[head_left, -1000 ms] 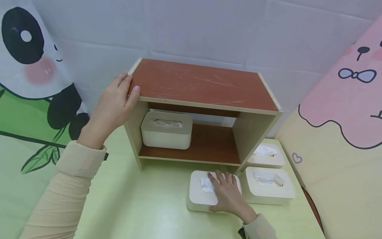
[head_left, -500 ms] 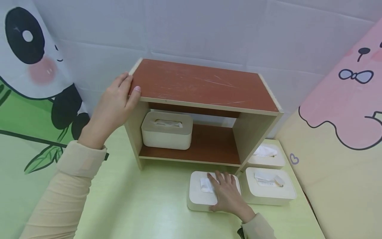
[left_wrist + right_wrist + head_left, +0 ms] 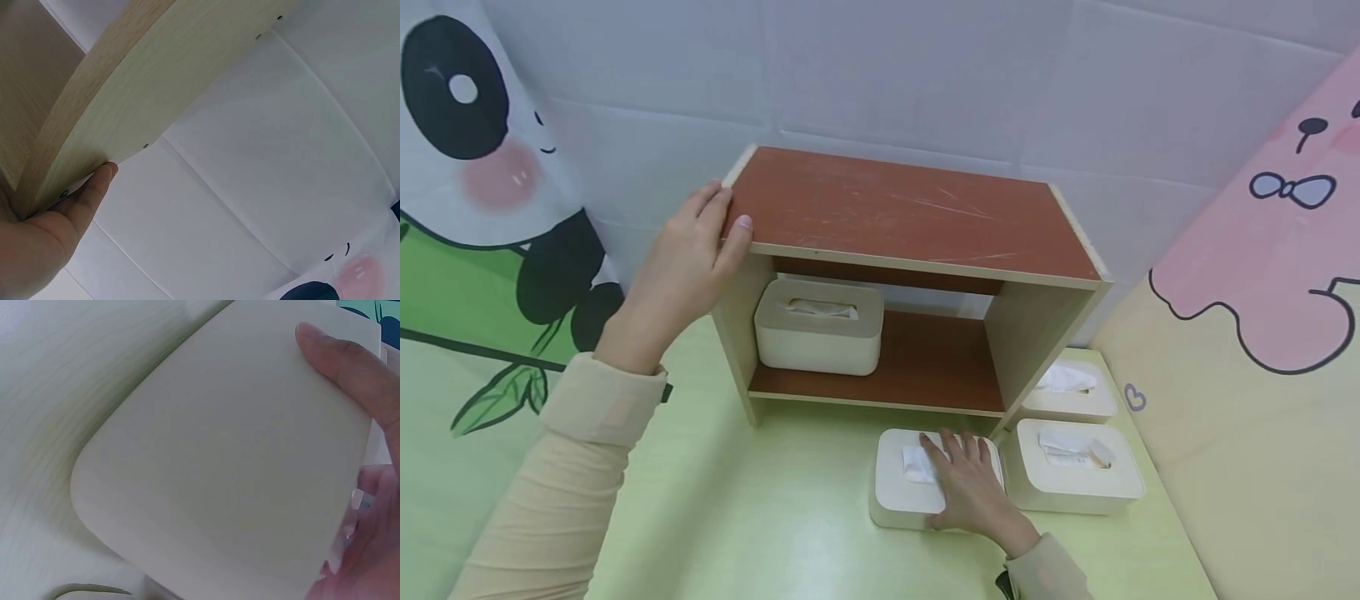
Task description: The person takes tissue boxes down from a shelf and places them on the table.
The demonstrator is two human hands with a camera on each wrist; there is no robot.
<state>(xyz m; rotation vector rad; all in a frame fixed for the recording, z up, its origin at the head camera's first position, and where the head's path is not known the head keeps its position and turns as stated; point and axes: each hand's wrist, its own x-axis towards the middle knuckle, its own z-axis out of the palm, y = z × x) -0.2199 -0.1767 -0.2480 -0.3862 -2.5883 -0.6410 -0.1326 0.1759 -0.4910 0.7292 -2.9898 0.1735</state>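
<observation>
In the head view, my left hand (image 3: pixel 681 258) rests on the top left corner of a small two-tone shelf (image 3: pixel 917 217), its fingers extended along the edge. The left wrist view shows those fingers (image 3: pixel 94 194) touching the pale side panel (image 3: pixel 156 81). My right hand (image 3: pixel 970 487) grips a cream tissue box (image 3: pixel 898 496) on the table before the shelf. Its fingers spread over the lid beside the white tissue, with the thumb (image 3: pixel 340 359) against the box's side. A second tissue box (image 3: pixel 820 329) sits inside the shelf, at the left.
Right of the gripped box stand another tissue box (image 3: pixel 1078 467) and, behind it, one more (image 3: pixel 1067 392) partly hidden by the shelf's side panel. The pale green table (image 3: pixel 760 500) meets a cartoon-printed wall (image 3: pixel 1232 433) on the right. A white sheet (image 3: pixel 887 75) hangs behind.
</observation>
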